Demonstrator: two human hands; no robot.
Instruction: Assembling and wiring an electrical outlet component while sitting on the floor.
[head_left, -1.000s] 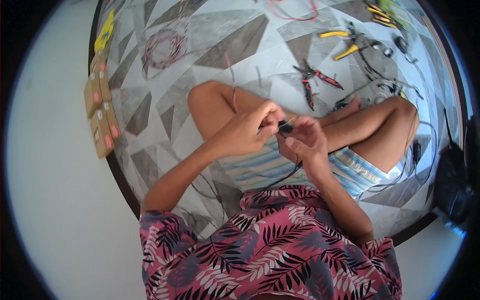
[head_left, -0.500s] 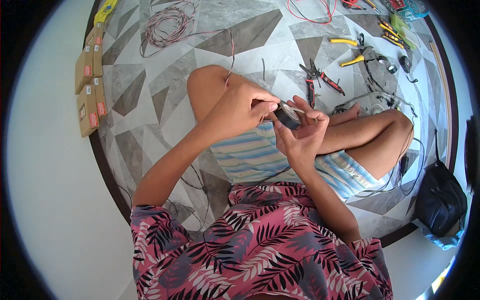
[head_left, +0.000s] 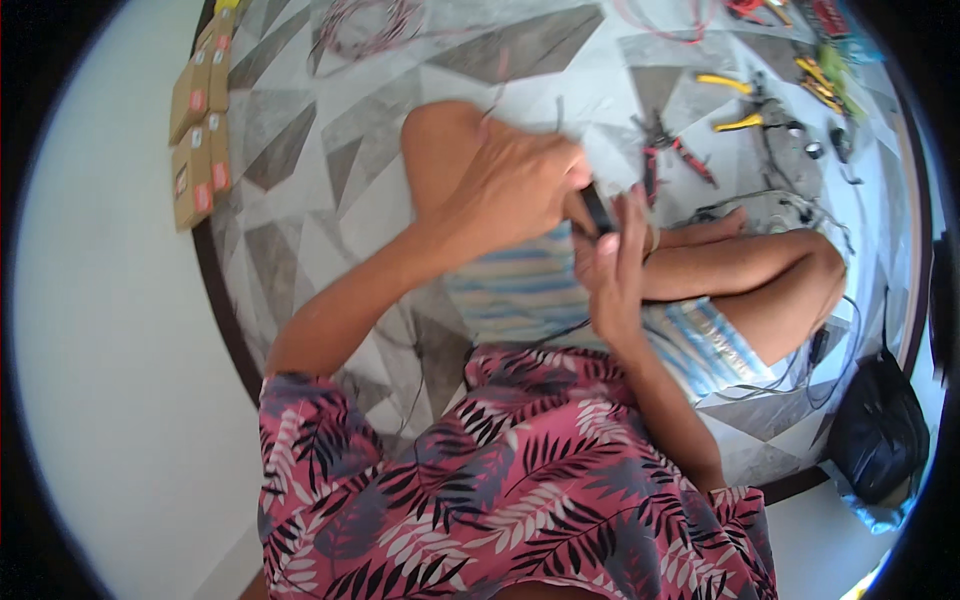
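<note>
Blurred by motion, my left hand point(head_left: 530, 180) is closed in front of my bent left knee. Its fingertips meet the upper end of a roll of black electrical tape point(head_left: 597, 210), but what they pinch is smeared. My right hand point(head_left: 620, 270) grips the tape roll from the right, its thumb and fingers pressed around it. The roll now shows as a narrow dark band; I cannot tell whether a strip is pulled off it. A thin red-and-black wire point(head_left: 502, 68) runs down from the far floor and disappears behind my left hand.
On the tiled floor lie a wire coil point(head_left: 368, 28), red-handled pliers point(head_left: 684, 155) and yellow-handled pliers point(head_left: 738, 124). Further right are yellow-and-black tools point(head_left: 820, 85) and a tape measure point(head_left: 840, 145). Cardboard boxes point(head_left: 192, 175) line the left wall; a black bag point(head_left: 878, 425) sits at right.
My left hand has lifted and turned, its fingers rising off the tape roll's face. The roll has tipped from face-on to a narrow band. The whole view has shifted slightly.
</note>
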